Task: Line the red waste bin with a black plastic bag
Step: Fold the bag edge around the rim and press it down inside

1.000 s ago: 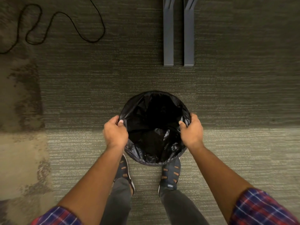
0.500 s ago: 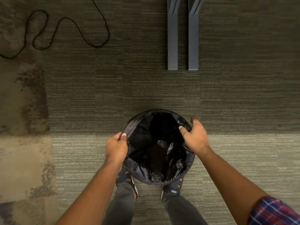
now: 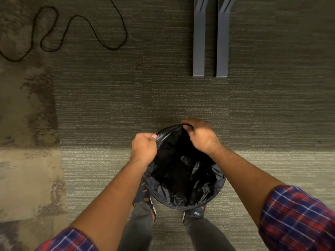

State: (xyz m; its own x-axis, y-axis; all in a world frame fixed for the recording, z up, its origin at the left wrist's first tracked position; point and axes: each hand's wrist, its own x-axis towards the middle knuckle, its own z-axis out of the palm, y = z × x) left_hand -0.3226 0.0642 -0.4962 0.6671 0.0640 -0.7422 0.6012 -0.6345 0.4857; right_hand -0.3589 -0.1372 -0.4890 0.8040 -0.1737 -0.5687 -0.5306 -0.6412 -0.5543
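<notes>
Nearest the camera, two plaid sleeves [image 3: 297, 220] are framing grey trouser legs and a pair of dark shoes [image 3: 194, 213], one marked SPORT, planted on the carpet [image 3: 272, 169]. Sitting right at the toes is the waste bin, but its red wall is not showing anywhere: the black plastic bag [image 3: 183, 178] is covering everything visible, near rim included, where the film is lying folded outward and crinkled.

Step in hand: seating the bag mouth over the far part of the rim. The left hand [image 3: 144, 148] is curling closed on the bag edge at the far-left, thumb pinching the film. The right hand [image 3: 202, 137] is reaching over the far edge, fingers [image 3: 188, 122] hooking down around a gathered bit of plastic; probably gripping it, though the fingertips are hidden behind the fold.

Judging from this, the near half is looking done and the far edge is loose and bunched. The next move is calling for pulling that slack outward and down over the far lip, both hands spreading apart along the rim, without dragging the near side off.

Beyond, two grey furniture feet [image 3: 210, 51] are resting on the darker carpet, and a black cable [image 3: 81, 17] is snaking far left.
</notes>
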